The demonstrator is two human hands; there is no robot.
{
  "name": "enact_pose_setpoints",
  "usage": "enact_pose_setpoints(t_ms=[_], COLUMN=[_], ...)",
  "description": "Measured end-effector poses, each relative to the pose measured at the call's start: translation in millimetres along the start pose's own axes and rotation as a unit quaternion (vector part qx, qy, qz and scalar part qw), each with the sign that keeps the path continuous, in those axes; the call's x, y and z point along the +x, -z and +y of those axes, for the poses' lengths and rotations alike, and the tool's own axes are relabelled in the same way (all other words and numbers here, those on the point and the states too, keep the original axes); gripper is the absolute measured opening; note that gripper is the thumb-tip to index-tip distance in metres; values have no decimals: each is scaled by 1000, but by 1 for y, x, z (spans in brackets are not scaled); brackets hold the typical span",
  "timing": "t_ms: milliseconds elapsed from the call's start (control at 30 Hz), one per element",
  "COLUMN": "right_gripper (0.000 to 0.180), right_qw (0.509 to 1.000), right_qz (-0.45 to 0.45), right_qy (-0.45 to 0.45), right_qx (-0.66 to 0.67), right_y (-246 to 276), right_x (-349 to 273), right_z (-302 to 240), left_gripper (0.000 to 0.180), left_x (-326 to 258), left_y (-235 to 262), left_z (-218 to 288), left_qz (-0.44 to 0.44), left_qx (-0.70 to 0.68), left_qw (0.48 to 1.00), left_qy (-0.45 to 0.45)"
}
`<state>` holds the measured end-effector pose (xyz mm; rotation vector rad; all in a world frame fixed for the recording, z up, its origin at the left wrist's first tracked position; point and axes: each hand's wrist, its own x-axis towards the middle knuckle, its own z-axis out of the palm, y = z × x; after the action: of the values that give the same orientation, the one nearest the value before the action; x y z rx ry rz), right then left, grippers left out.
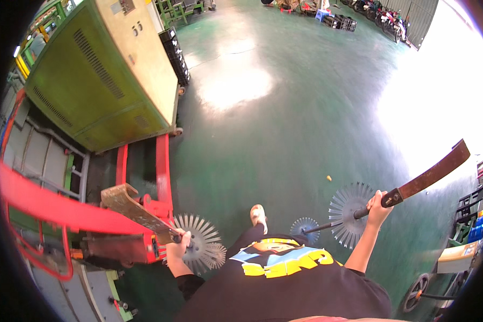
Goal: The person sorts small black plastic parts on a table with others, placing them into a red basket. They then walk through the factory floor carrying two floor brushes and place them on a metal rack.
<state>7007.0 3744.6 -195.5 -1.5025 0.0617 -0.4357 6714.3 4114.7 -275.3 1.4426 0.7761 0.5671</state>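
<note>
Holding two rusty-brown tools point(432, 173), one each, left grip point(178, 248) and right grip point(378, 208) sit beside four toothed discs point(345, 209).

Two bare hands, a left hand point(178, 248) and a right hand point(378, 209), and two long, rust-brown metal blades point(434, 173) are shown. Four round, grey, toothed metal discs point(343, 204) are seen, alongside one green-and-cream, box-shaped cabinet point(145, 64) and one pale shoe point(257, 214).
</note>
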Motion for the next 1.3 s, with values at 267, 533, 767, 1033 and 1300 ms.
enact_pose_setpoints(t_ms=[267, 533, 767, 1033, 1300], right_gripper=[27, 25, 23, 28, 26], right_qw=[1000, 999, 997, 995, 999], right_qz=[10, 20, -69, -63, -11], right_qy=[18, 30, 1, -21, -3], right_qx=[-9, -40, -27, -75, -41], right_y=[-127, -335, -515, -713, -876], right_x=[108, 275, 410, 585, 728], right_z=[27, 75, 128, 179, 219], left_gripper=[20, 22, 23, 24, 22], left_x=[219, 477, 665, 898, 1149], left_y=[-65, -142, -198, -285, -362], left_z=[35, 102, 147, 176, 214], left_qz=[-69, -105, -119, -76, -90], left_qx=[-51, -37, -39, -40, -1], left_qw=[996, 993, 984, 985, 992], left_qy=[27, -37, -124, -147, -84])
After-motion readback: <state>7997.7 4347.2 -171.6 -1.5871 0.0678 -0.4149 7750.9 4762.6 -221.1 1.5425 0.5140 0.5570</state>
